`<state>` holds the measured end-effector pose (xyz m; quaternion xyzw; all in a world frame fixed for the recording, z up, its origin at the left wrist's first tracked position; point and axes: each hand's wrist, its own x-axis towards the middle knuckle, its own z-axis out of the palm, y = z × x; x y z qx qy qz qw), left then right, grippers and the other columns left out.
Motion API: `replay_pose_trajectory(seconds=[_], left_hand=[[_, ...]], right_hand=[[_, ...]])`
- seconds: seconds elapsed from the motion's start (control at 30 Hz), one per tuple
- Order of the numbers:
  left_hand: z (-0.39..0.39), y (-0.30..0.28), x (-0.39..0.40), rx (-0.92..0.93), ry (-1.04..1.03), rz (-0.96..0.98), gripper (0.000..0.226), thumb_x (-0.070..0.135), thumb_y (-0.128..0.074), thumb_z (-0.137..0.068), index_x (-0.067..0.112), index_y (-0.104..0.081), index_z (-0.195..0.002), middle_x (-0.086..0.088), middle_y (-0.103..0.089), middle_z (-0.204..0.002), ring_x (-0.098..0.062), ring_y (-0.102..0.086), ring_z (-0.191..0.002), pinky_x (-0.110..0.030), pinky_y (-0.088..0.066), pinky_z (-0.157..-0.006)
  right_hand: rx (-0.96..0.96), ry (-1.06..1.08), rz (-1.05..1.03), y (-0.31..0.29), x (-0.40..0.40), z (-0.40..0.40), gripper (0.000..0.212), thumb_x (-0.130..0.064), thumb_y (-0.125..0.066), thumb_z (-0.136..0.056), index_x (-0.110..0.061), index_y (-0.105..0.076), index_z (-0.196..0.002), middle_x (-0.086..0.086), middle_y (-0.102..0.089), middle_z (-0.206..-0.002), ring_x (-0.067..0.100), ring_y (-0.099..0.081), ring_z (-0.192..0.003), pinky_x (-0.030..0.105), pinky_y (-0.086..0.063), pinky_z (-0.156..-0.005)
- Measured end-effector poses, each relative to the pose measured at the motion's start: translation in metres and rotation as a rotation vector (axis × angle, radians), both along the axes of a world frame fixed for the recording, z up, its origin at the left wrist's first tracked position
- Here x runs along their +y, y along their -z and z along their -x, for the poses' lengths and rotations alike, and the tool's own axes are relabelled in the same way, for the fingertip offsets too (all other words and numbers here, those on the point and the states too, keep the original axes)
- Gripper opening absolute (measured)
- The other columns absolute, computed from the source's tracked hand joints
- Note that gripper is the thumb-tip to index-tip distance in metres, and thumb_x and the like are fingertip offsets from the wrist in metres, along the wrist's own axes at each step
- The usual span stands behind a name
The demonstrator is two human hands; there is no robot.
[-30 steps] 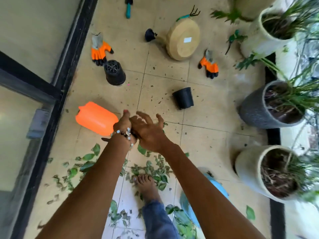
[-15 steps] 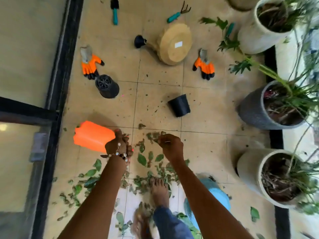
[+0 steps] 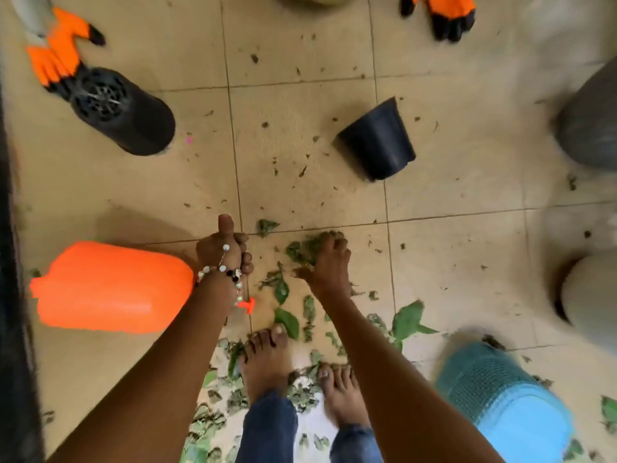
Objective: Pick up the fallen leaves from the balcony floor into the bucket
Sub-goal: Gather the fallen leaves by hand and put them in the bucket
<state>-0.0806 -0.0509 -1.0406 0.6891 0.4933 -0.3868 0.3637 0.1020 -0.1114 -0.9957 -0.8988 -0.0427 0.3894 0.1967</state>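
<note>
Gathering leaves (image 3: pixel 302 250), the right hand (image 3: pixel 329 265) clutches a clump. The left hand (image 3: pixel 223 248) is fisted, thumb up; its contents cannot be told.

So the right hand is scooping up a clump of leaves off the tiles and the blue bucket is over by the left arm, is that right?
Not quite. In the head view the blue bucket lies beside the right arm, not the left; the orange container is what sits by the left arm. The rest holds: the right hand is gathering a clump of leaves off the tiles.
</note>
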Motion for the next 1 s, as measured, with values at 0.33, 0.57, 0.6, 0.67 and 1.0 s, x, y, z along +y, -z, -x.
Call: replay_pose_trajectory(seconds=[0.33,0.57,0.6,0.67,1.0], left_hand=[[0.006,0.02,-0.007,0.006,0.056,0.006,0.029,0.016,-0.034,-0.097,0.012,-0.058,-0.112,-0.021,-0.059,-0.09,-0.034,-0.054,-0.08,-0.042,-0.043,-0.065],[0.02,0.002,-0.019,0.04,0.326,-0.124,0.034,0.008,-0.06,-0.072,0.013,-0.058,-0.106,-0.023,-0.059,-0.09,-0.038,-0.056,-0.078,-0.045,-0.043,-0.063],[0.023,0.002,-0.025,0.043,0.395,-0.181,0.038,0.009,-0.06,-0.072,0.014,-0.058,-0.11,-0.022,-0.06,-0.093,-0.039,-0.057,-0.081,-0.045,-0.043,-0.064],[0.02,0.005,-0.02,0.024,0.399,-0.241,0.048,0.012,-0.057,-0.077,0.021,-0.054,-0.123,-0.02,-0.061,-0.109,-0.039,-0.057,-0.095,-0.048,-0.045,-0.073],[-0.015,-0.007,0.001,-0.147,0.356,-0.291,0.05,0.014,-0.033,-0.084,0.02,-0.055,-0.129,-0.021,-0.06,-0.118,-0.039,-0.057,-0.103,-0.047,-0.046,-0.08]], right_hand=[[-0.347,-0.557,-0.122,0.038,0.056,0.012,0.066,-0.018,-0.059,-0.092,-0.027,-0.029,-0.149,0.016,-0.021,-0.155,0.046,-0.022,-0.137,0.062,-0.026,-0.11],[-0.401,-0.888,-0.183,0.042,0.022,0.024,0.051,-0.02,-0.027,-0.093,-0.016,-0.055,-0.136,0.014,-0.039,-0.151,0.046,-0.032,-0.138,0.061,-0.036,-0.106],[-0.455,-0.888,-0.192,0.044,0.016,0.026,0.047,-0.02,-0.03,-0.093,-0.012,-0.065,-0.123,0.015,-0.052,-0.141,0.045,-0.046,-0.129,0.057,-0.05,-0.094],[-0.53,-0.876,-0.186,0.046,0.009,0.024,0.039,-0.018,-0.038,-0.088,-0.007,-0.074,-0.1,0.016,-0.064,-0.122,0.041,-0.058,-0.111,0.047,-0.061,-0.068],[-0.364,0.173,-0.496,-0.042,0.003,-0.003,0.022,0.006,-0.071,-0.074,-0.004,-0.077,-0.093,0.01,-0.075,-0.092,0.016,-0.07,-0.083,0.009,-0.048,-0.077]])
